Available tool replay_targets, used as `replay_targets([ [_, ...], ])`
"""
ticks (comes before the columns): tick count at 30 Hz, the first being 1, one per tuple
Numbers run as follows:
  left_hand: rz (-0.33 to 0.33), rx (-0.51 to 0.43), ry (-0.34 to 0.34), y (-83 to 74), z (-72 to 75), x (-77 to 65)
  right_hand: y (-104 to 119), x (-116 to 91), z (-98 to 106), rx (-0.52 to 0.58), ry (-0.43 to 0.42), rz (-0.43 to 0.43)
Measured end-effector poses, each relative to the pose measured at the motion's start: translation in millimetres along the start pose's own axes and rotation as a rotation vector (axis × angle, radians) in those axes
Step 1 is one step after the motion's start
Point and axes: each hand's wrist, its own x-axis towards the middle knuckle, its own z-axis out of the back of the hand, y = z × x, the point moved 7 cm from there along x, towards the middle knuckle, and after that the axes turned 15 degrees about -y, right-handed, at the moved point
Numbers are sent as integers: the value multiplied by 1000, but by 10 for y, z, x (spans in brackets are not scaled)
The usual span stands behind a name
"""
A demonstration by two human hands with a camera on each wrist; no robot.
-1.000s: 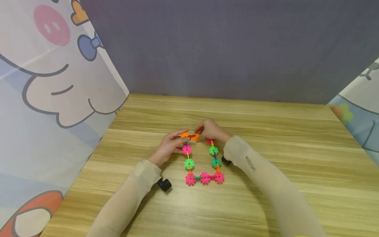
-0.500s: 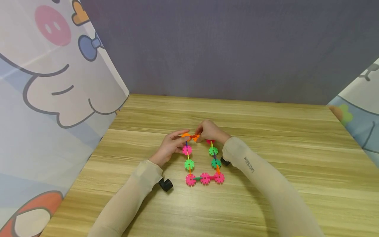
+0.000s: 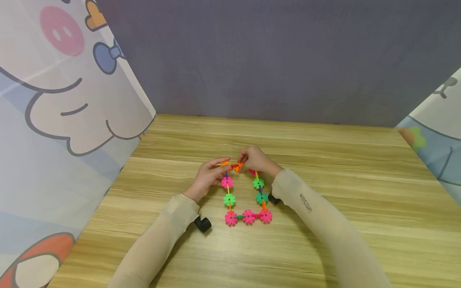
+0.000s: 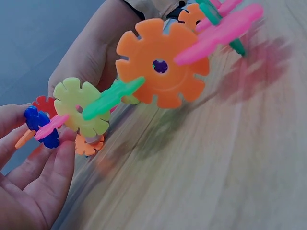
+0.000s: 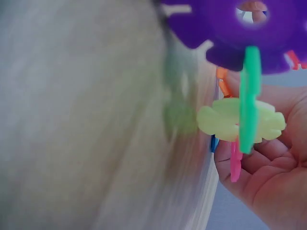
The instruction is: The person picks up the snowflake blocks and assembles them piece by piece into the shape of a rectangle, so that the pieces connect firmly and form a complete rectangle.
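Notched plastic snowflake discs, linked edge to edge, make a four-sided frame on the table, with a pink disc (image 3: 231, 218) at its near left corner and a green disc (image 3: 229, 199) above that. My left hand (image 3: 204, 179) holds the far left corner between thumb and fingers. In the left wrist view its fingertips are around a blue disc (image 4: 32, 115). At the far side, my right hand (image 3: 256, 158) pinches an orange disc (image 3: 237, 167), joined to the left corner by a red one. A purple disc (image 5: 268, 40) partly blocks the right wrist view.
The wooden table (image 3: 342, 172) reaches back to a grey panel (image 3: 273, 60). Cartoon-printed walls (image 3: 90, 116) stand at both sides. A black wrist camera (image 3: 203, 225) juts out below the left sleeve, close to the frame of discs.
The orange disc at my right fingertips has turned slightly. Both hands stay in almost the same place, and the rest of the frame of discs keeps its shape.
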Motion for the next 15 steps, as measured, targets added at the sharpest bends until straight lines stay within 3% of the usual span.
replay_targets([
  [15,-6,14,-22,-3,-20,26,6,-81,157,6,-90,-11],
])
